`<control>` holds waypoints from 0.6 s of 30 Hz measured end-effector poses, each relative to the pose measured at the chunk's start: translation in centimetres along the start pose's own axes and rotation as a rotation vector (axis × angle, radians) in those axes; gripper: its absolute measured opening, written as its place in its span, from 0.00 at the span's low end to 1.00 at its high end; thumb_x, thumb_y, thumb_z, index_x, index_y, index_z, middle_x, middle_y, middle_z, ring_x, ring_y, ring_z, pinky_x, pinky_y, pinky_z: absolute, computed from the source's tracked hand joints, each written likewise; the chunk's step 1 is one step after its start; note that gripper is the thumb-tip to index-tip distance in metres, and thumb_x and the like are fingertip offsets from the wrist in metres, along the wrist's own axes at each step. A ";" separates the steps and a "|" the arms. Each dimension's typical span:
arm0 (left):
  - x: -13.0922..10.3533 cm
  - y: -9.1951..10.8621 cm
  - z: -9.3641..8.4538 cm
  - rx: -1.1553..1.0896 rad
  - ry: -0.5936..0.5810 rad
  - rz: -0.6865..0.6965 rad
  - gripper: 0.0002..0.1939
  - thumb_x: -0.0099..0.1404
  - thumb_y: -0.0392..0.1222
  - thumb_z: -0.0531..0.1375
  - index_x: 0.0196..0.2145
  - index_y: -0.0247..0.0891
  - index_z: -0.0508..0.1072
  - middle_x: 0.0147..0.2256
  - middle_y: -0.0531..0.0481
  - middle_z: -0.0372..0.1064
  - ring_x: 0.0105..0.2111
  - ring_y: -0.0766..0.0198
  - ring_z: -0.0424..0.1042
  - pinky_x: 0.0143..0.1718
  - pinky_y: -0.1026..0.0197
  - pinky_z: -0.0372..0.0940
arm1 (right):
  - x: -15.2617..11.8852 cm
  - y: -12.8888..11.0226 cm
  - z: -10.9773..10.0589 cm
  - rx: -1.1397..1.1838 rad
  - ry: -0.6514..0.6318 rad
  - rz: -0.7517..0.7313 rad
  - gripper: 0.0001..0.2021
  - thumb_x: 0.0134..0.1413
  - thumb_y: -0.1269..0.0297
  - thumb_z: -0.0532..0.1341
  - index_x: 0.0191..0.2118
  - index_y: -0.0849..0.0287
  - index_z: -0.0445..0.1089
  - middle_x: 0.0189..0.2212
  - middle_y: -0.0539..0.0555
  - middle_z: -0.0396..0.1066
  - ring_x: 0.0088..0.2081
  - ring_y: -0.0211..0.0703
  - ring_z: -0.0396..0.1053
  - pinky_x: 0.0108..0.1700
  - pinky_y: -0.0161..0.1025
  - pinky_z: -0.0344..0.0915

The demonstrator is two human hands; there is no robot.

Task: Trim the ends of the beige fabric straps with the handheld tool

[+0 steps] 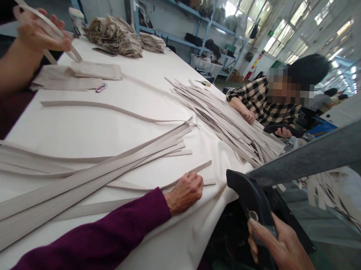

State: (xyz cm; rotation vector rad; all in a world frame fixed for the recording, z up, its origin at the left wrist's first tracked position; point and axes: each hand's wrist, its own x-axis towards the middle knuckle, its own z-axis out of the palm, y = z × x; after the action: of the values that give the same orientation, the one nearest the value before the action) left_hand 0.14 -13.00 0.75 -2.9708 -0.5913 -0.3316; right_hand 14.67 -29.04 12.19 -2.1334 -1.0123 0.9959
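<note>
My left hand [185, 193], in a purple sleeve, rests low over the white-covered table with its fingers curled. It seems to grip a beige fabric strip [201, 166]; the fingertips are hidden. At the lower right, my right hand [279, 243] is wrapped round a curved black piece [246, 186] with a metal ring near my thumb. I cannot make out what kind of thing it is. To the left of my left hand, several long beige strips [104, 175] lie across one another. A single strip [96, 105] lies apart, farther up the table.
At the upper left, a co-worker's hands [41, 33] hold a looped strip. Across the table, a person in a checked shirt [256, 99] holds a dark object beside a strip pile [221, 117]. Bundled fabric [113, 35] sits at the back. A grey metal bar [320, 147] slants at right.
</note>
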 end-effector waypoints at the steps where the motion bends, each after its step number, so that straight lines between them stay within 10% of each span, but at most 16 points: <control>1: 0.0 0.0 0.0 0.001 -0.001 0.003 0.11 0.64 0.31 0.45 0.38 0.30 0.66 0.35 0.42 0.61 0.36 0.58 0.61 0.31 0.57 0.58 | -0.3 0.2 0.1 0.001 -0.009 0.013 0.15 0.51 0.50 0.53 0.27 0.57 0.59 0.14 0.45 0.62 0.17 0.37 0.63 0.20 0.33 0.62; 12: -0.5 -0.2 -0.4 -0.054 0.168 0.077 0.14 0.64 0.29 0.41 0.37 0.30 0.66 0.35 0.43 0.60 0.35 0.60 0.61 0.31 0.57 0.60 | 1.5 0.4 2.7 -0.059 -0.110 -0.050 0.11 0.54 0.54 0.51 0.29 0.57 0.57 0.14 0.44 0.61 0.16 0.37 0.63 0.19 0.33 0.62; 18: 0.1 -0.3 0.4 -0.080 0.063 -0.041 0.10 0.63 0.30 0.46 0.36 0.30 0.66 0.34 0.43 0.62 0.35 0.60 0.63 0.31 0.58 0.62 | 3.3 0.0 2.4 -0.100 -0.023 -0.109 0.13 0.52 0.51 0.52 0.28 0.56 0.58 0.14 0.45 0.63 0.17 0.39 0.64 0.20 0.33 0.61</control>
State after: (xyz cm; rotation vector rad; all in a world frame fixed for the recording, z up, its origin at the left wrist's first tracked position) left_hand 0.16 -12.69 0.39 -3.0141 -0.6477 -0.4610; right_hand 14.16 -25.94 9.66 -2.1257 -1.1988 0.9371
